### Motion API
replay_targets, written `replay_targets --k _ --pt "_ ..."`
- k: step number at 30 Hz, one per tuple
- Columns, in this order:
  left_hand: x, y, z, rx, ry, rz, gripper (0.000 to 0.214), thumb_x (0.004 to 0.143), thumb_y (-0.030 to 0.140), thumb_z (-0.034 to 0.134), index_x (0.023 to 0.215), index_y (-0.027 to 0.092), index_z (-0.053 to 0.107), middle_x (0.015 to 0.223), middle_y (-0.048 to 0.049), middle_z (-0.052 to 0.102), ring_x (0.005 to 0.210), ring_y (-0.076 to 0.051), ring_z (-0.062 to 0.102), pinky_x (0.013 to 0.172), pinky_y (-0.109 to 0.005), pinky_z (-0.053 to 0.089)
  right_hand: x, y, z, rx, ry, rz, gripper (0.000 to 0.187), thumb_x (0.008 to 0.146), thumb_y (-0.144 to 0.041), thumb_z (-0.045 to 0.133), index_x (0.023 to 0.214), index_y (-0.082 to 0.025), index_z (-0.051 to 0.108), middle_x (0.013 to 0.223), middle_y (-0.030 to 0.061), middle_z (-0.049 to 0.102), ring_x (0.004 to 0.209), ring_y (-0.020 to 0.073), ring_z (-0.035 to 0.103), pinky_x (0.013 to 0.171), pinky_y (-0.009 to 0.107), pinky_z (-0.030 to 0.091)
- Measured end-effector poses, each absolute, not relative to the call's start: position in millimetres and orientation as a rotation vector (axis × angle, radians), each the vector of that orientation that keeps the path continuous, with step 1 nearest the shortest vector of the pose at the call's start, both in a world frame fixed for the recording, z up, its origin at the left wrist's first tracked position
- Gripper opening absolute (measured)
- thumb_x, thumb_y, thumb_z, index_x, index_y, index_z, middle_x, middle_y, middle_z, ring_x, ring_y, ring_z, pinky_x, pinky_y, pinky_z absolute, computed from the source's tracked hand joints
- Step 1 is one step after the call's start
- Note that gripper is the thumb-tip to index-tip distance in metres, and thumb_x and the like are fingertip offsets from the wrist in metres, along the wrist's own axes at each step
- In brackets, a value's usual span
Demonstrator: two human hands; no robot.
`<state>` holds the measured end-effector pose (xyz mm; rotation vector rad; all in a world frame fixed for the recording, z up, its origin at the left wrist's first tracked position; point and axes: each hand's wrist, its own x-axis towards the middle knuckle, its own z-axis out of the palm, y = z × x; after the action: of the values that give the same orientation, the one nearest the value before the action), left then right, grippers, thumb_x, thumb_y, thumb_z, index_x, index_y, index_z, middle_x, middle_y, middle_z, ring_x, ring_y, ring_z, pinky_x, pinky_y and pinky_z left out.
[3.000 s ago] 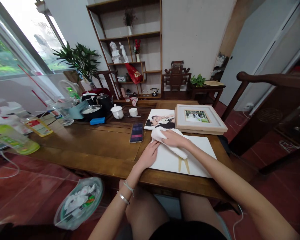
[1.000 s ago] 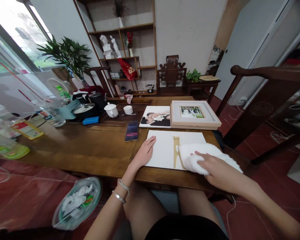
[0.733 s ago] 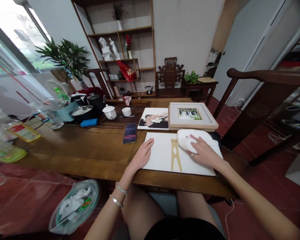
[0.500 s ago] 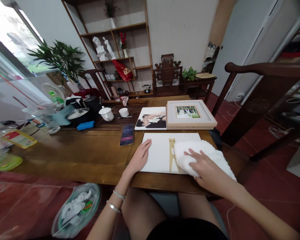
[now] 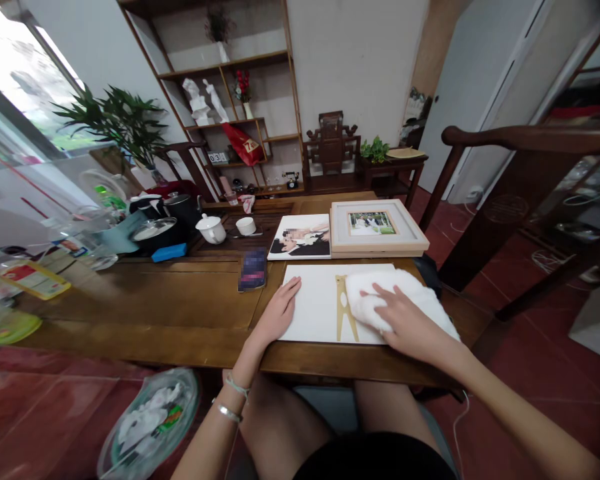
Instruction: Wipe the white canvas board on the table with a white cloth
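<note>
A white board (image 5: pixel 315 307) with a tan stand piece (image 5: pixel 342 313) lies flat at the near edge of the wooden table (image 5: pixel 180 300). My left hand (image 5: pixel 277 313) rests open and flat on the board's left edge. My right hand (image 5: pixel 405 323) presses a white cloth (image 5: pixel 380 293) down on the board's right part, fingers spread over the cloth.
Behind the board lie an unframed photo print (image 5: pixel 303 237) and a framed photo (image 5: pixel 375 228). A phone (image 5: pixel 253 270) lies left of the board. A teapot (image 5: pixel 211 229), cup (image 5: pixel 245 226) and kettles stand further left. A bin (image 5: pixel 150 420) sits on the floor; a chair back (image 5: pixel 505 140) stands right.
My right hand has swept the cloth from the board's left part across to its right part and rubbed it back and forth there. My left hand stays on the left edge.
</note>
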<state>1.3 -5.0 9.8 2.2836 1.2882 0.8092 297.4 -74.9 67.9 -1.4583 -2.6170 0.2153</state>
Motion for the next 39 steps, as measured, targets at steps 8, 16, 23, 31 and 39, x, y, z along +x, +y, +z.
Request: replay_targets --k 8,16,23,31,39 --pt "-0.2 -3.7 5.4 2.319 1.273 0.844 0.045 0.089 0.017 0.033 0.133 0.019 0.044 0.142 -0.0076 0.041 0.134 -0.019 0.034 0.113 -0.045 0.025 309.3 -74.4 65.8 -1.399 -2.575 0.279 0.023 0.084 -0.03 0.047 0.09 -0.017 0.065 0.137 0.0112 0.045 0.134 0.0299 0.025 0.109 0.054 0.018" --pt "1.0 -5.9 8.8 2.309 1.292 0.861 0.044 0.09 0.018 0.033 0.132 0.019 0.046 0.141 -0.0084 0.043 0.133 -0.02 0.036 0.112 -0.045 0.027 298.0 -43.4 64.0 -1.503 -2.557 0.212 0.03 0.075 -0.015 0.047 0.099 -0.011 0.064 0.137 0.0155 0.045 0.136 0.0327 0.019 0.107 0.056 0.015" --pt "0.3 -4.2 4.7 2.316 1.275 0.888 0.045 0.09 0.017 0.033 0.133 0.02 0.045 0.141 -0.007 0.043 0.133 -0.019 0.036 0.113 -0.044 0.027 308.5 -98.5 75.1 -1.441 -2.683 0.367 0.027 0.068 -0.01 0.048 0.088 -0.017 0.065 0.142 0.0072 0.04 0.137 0.0283 0.018 0.11 0.05 0.018" --pt "0.2 -4.9 8.3 2.32 1.288 0.836 0.045 0.09 0.017 0.033 0.133 0.019 0.044 0.142 -0.0078 0.041 0.133 -0.019 0.035 0.113 -0.044 0.026 300.5 -24.8 61.2 -1.502 -2.516 0.185 0.028 0.084 -0.025 0.045 0.101 -0.013 0.064 0.133 0.0165 0.049 0.135 0.034 0.022 0.106 0.058 0.016" --pt "1.5 -5.9 9.9 2.301 1.29 0.824 0.045 0.09 0.018 0.032 0.133 0.019 0.045 0.142 -0.0078 0.041 0.134 -0.019 0.034 0.113 -0.043 0.025 292.5 -115.1 75.4 -1.516 -2.708 0.382 0.043 0.06 -0.005 0.05 0.098 -0.017 0.064 0.144 0.0101 0.036 0.136 0.0327 0.017 0.107 0.054 0.02"
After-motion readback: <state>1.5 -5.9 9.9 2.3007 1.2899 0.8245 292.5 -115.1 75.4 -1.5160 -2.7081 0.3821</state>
